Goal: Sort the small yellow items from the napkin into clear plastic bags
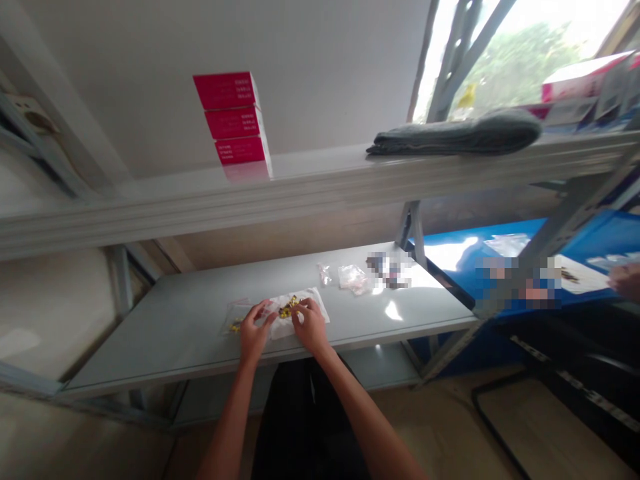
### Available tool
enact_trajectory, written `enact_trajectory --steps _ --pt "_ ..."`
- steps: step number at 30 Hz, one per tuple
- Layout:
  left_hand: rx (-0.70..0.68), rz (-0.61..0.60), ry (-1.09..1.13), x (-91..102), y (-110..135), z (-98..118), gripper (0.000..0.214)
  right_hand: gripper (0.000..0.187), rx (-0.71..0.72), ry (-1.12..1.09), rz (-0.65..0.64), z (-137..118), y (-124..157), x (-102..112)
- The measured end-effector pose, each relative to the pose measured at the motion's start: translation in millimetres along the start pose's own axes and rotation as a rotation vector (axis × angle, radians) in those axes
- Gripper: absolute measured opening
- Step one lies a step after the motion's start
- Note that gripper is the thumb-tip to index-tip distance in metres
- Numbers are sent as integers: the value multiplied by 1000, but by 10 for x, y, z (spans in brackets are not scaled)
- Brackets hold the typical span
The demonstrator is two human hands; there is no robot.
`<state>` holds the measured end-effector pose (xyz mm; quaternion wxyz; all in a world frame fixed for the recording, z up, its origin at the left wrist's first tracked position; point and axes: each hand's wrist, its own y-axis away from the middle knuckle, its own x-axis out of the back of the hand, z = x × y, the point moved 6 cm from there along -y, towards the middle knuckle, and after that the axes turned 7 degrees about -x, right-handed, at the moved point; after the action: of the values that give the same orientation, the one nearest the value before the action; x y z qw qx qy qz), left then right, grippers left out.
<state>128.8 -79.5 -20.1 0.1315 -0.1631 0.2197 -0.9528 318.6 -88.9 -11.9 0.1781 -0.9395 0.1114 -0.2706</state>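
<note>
Both of my hands rest on a grey shelf board [175,333] over a white sheet [315,303] that carries a small heap of yellow pieces [289,308]. My left hand [254,330] lies with curled fingers beside a clear plastic bag [235,317] with a few yellow pieces inside. My right hand [310,323] has its fingertips pinched at the heap; what they hold is too small to name.
Two more small clear bags [353,277] lie farther back on the board. The shelf above holds three stacked pink boxes [233,123] and a folded grey cloth [460,133]. At the right stands a blue table [460,257], with another person's hand [625,280] at its edge.
</note>
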Motion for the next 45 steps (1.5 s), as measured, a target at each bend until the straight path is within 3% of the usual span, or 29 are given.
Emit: enact_trajectory --steps 3,12,22,27,32,35,39,41,45 --pt "59 82 77 63 9 -100 56 23 82 133 -71 -56 25 -72" --pt "21 16 21 16 5 27 53 14 140 246 -99 -137 31 -92" --pt "43 34 34 23 6 1 56 16 190 258 -112 -171 36 -112" --pt "130 95 256 33 30 -33 62 14 231 266 -110 -173 53 -170" --pt "133 177 397 63 46 -38 58 11 262 238 -106 -186 68 -192" --pt "127 94 345 24 44 -26 62 12 197 85 -47 -167 43 -80" --pt "56 -136 139 -75 34 92 57 10 96 -175 34 -110 6 118" --pt "1 -213 65 -107 32 169 53 10 97 -211 15 -109 -3 151" --pt "-63 -255 49 -123 28 263 47 13 102 -187 -67 -105 -19 101"
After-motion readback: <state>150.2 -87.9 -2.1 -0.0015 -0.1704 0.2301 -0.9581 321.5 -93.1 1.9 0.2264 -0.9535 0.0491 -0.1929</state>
